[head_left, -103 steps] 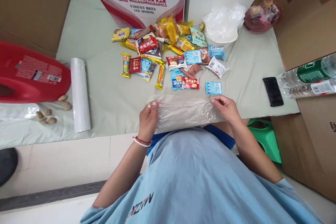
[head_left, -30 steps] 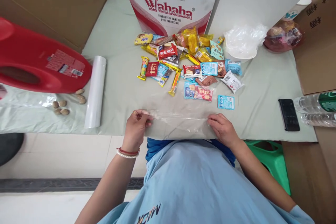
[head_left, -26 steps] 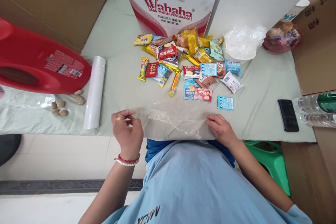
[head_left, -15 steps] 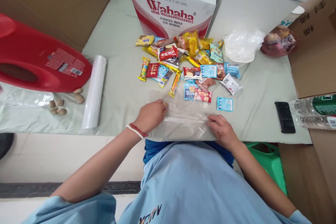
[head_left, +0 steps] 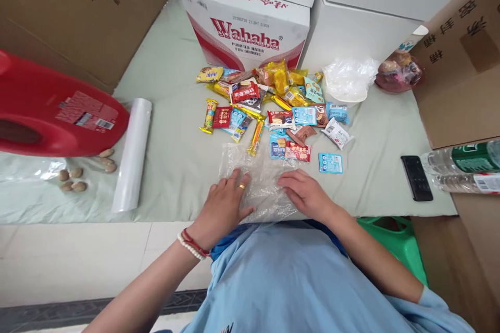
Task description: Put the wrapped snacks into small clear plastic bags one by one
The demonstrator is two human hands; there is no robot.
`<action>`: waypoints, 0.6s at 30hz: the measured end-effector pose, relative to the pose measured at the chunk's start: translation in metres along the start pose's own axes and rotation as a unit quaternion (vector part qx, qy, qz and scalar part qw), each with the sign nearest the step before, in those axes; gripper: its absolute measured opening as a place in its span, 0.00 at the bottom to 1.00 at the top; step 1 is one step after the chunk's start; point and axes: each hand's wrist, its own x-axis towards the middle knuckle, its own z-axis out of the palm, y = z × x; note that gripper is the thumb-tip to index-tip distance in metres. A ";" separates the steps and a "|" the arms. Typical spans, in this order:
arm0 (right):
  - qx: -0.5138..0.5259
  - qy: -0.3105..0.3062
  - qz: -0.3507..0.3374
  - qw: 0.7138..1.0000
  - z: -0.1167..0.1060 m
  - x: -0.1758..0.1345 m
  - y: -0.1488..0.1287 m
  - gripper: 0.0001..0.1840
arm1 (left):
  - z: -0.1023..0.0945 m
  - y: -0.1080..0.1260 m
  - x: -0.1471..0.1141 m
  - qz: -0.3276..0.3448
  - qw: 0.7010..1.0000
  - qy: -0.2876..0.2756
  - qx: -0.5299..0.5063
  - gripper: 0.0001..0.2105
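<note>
In the head view, the clear film lies wrinkled at the table's near edge, just nearer than the snacks. The left hand is spread over its left part, gripping nothing; the right hand is loosely bent at its right, and whether it pinches the film I cannot tell. To smooth it well, I'd press lightly with the left palm, draw creases rightward, and avoid dragging the near edge off.
</note>
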 end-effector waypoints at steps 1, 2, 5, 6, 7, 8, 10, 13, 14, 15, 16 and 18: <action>-0.005 -0.037 -0.019 0.999 0.009 0.008 0.000 0.14 | 0.001 -0.003 0.002 -0.012 1.000 0.013 -0.006 0.34; -0.012 -0.082 -0.038 0.996 0.016 0.012 0.000 0.13 | 0.002 -0.007 0.005 -0.020 0.999 0.030 -0.011 0.30; -0.017 -0.178 -0.058 0.982 0.021 0.005 0.001 0.11 | 0.014 -0.032 0.008 -0.001 0.995 0.093 -0.024 0.22; -0.007 -0.184 -0.048 0.982 0.018 -0.002 0.001 0.12 | 0.020 -0.042 0.007 0.017 0.993 0.110 -0.028 0.22; 0.009 -0.181 -0.032 0.983 0.012 -0.010 0.002 0.12 | 0.026 -0.052 0.006 0.037 0.991 0.123 -0.030 0.23; 0.027 -0.174 -0.017 0.984 0.005 -0.019 0.004 0.12 | 0.032 -0.060 0.004 0.055 0.989 0.130 -0.032 0.24; 0.063 -0.171 0.009 0.983 -0.011 -0.036 0.011 0.12 | 0.041 -0.071 0.001 0.076 0.987 0.134 -0.034 0.26; 0.076 -0.159 0.064 0.982 -0.036 -0.048 0.029 0.13 | 0.047 -0.077 -0.002 0.094 0.986 0.134 -0.034 0.34; 0.056 -0.134 0.090 0.985 -0.042 -0.047 0.037 0.15 | 0.047 -0.077 -0.002 0.101 0.985 0.133 -0.033 0.36; 0.023 -0.100 0.115 0.988 -0.046 -0.043 0.045 0.16 | 0.047 -0.077 -0.002 0.108 0.985 0.133 -0.031 0.37; -0.019 -0.061 0.134 0.989 -0.048 -0.037 0.054 0.17 | 0.048 -0.078 -0.001 0.113 0.984 0.131 -0.029 0.39; -0.094 -0.005 0.144 0.985 -0.046 -0.021 0.071 0.20 | 0.048 -0.078 0.000 0.116 0.985 0.126 -0.021 0.41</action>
